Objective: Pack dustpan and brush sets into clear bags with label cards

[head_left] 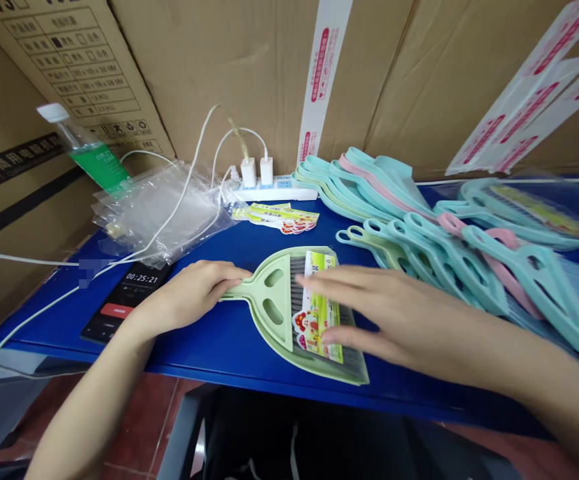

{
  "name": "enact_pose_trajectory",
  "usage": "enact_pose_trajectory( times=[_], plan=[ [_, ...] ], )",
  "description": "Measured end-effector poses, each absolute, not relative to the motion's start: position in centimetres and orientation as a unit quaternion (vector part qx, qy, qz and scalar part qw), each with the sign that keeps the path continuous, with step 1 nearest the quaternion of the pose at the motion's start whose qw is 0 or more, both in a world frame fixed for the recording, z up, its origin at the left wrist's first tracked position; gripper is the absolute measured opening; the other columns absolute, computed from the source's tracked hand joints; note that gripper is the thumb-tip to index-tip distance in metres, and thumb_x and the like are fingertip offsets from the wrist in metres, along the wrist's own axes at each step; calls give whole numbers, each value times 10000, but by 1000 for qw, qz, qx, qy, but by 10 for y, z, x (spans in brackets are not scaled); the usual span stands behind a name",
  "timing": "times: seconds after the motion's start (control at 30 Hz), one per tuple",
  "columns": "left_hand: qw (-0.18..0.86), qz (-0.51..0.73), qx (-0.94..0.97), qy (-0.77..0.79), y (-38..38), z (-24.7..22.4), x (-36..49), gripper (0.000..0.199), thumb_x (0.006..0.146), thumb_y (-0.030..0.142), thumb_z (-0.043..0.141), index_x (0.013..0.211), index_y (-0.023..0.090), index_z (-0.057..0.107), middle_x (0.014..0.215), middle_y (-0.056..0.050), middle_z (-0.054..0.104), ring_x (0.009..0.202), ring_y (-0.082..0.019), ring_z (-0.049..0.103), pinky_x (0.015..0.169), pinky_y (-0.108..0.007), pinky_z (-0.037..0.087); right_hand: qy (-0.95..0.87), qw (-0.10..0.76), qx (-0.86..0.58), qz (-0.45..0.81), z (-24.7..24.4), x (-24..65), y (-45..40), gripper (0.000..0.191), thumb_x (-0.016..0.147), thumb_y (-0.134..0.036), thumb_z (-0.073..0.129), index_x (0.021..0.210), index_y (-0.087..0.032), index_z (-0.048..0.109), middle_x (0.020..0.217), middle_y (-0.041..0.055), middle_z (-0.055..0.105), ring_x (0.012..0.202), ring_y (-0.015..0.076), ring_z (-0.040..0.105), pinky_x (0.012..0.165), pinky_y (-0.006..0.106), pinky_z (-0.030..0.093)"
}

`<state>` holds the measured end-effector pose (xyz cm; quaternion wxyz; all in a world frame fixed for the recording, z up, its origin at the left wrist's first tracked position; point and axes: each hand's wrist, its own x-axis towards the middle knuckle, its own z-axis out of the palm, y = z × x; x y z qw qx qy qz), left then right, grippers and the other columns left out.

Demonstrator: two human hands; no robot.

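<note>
Head view: the left hand (189,293) grasps the handle end of a light green dustpan (314,368), fingers and thumb closed around it, while the right hand (394,320) grips nothing, its fingers stretched out over a printed card (322,323); whether they press on the card cannot be told. The dustpan lies flat near the middle of the front edge of the blue table (189,353), its handle toward the table's left edge and its wide mouth toward the right. A matching green brush (262,292) is nested in it, and the card lies across the brush's dark bristles. Near the left part of the front edge, just beside the left forearm, lies a phone (119,300) showing a timer. Toward the back left corner are clear plastic bags (154,207) and a bottle (94,163) with a green label. Along the back edge sits a white power strip (282,195) with chargers plugged in, and more cards (282,217) lie in front of it. Toward the back right corner, stacked dustpans (384,190) lie behind a row of blue, green and pink brushes (474,273).
</note>
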<state>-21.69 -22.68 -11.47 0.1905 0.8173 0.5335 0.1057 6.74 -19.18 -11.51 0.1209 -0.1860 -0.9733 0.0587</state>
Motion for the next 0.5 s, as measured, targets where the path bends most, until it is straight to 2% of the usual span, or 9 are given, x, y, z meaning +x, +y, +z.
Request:
enact_pose_trajectory(
  times=[0.07,0.1,0.17,0.3,0.5],
  plan=[
    [187,107,818,534,-226,-115,-217,386,962,295,369,1140,267,711,1150,8,745,1004,-171,690,872,-265,515,-960,98,-259,34,-122,70,-186,792,955,-621,403,1426,11,479,1441,264,507,1332,366,496,1026,503,496],
    [185,108,818,534,-226,-115,-217,387,961,299,369,1136,263,712,1150,6,746,1004,-173,690,874,-267,515,-955,82,-283,35,-126,71,-184,903,929,-689,371,1442,52,433,1486,291,425,1384,389,413,1073,523,447],
    [184,109,819,533,-226,-115,-217,389,959,304,366,1131,259,713,1147,4,746,1005,-175,689,875,-269,514,-951,47,-301,58,-134,70,-183,1034,877,-787,317,1472,57,373,1536,285,320,1436,393,291,1128,534,371],
    [189,106,817,534,-226,-115,-217,396,958,312,361,1137,250,708,1166,2,741,1019,-175,686,889,-271,512,-948,13,-298,112,-142,68,-185,1115,820,-840,349,1521,22,267,1573,258,213,1464,392,175,1165,573,265],
    [196,105,814,537,-226,-114,-217,395,958,322,365,1140,256,708,1181,2,735,1030,-180,683,916,-279,513,-941,-11,-294,167,-135,70,-185,1079,834,-756,479,1553,-22,150,1590,244,115,1469,394,116,1160,610,239]
  ],
)
